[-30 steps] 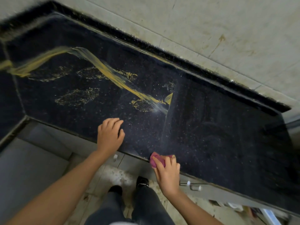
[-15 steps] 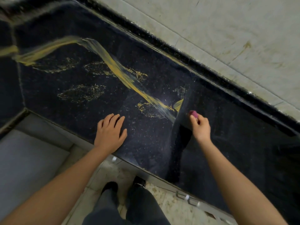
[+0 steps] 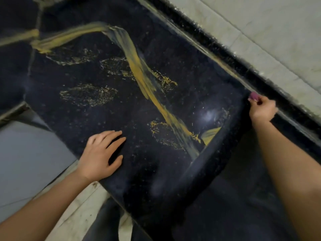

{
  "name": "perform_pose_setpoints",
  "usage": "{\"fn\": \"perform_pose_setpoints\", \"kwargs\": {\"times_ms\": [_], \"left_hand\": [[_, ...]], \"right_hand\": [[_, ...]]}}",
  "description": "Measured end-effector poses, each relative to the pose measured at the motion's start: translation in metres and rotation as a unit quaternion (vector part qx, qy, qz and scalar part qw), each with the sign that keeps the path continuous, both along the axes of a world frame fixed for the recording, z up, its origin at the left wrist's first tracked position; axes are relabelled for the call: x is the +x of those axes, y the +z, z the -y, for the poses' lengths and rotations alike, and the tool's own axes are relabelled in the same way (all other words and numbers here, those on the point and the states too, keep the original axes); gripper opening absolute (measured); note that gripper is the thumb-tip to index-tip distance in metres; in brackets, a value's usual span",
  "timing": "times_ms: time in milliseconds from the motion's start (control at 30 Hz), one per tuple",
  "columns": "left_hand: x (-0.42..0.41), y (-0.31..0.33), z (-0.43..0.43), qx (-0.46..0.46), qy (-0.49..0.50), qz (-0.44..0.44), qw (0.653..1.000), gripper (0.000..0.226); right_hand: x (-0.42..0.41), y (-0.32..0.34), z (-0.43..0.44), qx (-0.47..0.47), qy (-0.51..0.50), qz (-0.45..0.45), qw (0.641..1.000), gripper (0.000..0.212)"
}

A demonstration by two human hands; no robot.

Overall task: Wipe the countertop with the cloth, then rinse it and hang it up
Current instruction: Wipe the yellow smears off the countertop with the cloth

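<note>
A black speckled countertop fills the view, crossed by a long yellow smear with several dried yellow patches beside it. My right hand is at the far edge of the counter by the raised back lip, fingers curled round a small pink cloth that mostly hides inside the fist. A clean wiped band runs from the counter's front edge up to that hand, just right of the smear. My left hand lies flat on the counter near its front edge, fingers straight and spread.
A black raised lip borders the counter at the back, with a pale stained tiled wall behind it. A grey cabinet front and pale floor lie below the front edge at left. My dark trouser legs show at the bottom.
My right hand has swept the pink cloth from the front edge across the counter to the back lip, leaving a wiped band. My left hand has stayed flat in place.
</note>
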State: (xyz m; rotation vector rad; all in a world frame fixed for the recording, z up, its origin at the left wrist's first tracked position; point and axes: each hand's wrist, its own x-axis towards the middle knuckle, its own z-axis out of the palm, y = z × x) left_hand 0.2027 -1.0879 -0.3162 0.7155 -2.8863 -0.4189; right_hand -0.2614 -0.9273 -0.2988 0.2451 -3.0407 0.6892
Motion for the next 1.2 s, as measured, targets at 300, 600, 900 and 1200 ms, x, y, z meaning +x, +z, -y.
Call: {"fn": "perform_pose_setpoints", "kwargs": {"times_ms": [300,600,900,1200], "left_hand": [[0.0,0.0,-0.001,-0.003,0.009,-0.003,1.0,0.05],[-0.001,0.002,-0.001,-0.001,0.019,0.039,0.999,0.071],[0.0,0.003,-0.002,0.005,0.018,0.038,0.999,0.072],[-0.001,0.002,0.0,0.003,0.005,-0.006,1.0,0.074]], "right_hand": [[-0.019,0.0,0.025,0.077,0.188,0.002,0.979,0.034],[0.13,0.003,-0.013,0.077,0.333,0.007,0.94,0.023],[0.275,0.016,-0.08,0.017,0.45,-0.004,0.893,0.03],[0.117,0.015,-0.022,0.006,0.09,0.049,0.995,0.031]]}}
